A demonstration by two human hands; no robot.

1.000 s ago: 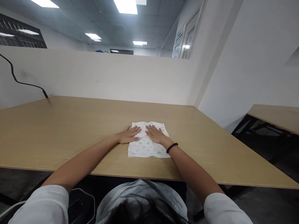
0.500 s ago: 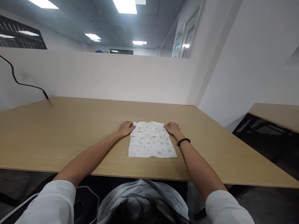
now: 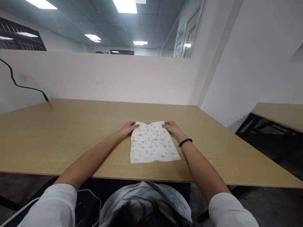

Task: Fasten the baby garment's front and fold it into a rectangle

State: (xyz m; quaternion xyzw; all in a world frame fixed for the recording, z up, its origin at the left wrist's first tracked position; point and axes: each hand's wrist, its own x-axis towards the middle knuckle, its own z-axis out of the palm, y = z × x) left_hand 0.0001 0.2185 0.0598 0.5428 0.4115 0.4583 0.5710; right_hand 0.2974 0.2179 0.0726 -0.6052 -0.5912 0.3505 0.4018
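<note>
A white cloth (image 3: 153,149) with small green and pink prints lies on the wooden table in front of me, with a crease running across it. At its far left corner, my left hand (image 3: 129,127) is closed, the thumb on top and the fingers behind the edge. My right hand (image 3: 172,126) pinches the far right corner in the same way. Between the two hands the far edge is raised a little and sags in the middle. The near edge rests on the table. The fingertips are hidden behind the cloth.
The wooden table (image 3: 90,116) reaches to a low white partition (image 3: 123,78). A black cable (image 3: 30,88) comes down at the far left. Beyond a gap on the right stands another table (image 3: 281,113). The near table edge is close to my body.
Both hands have closed on the far corners and lifted that edge slightly, which now dips in the middle. The right hand has shifted a little inward, and the near edge sits slightly closer to me.
</note>
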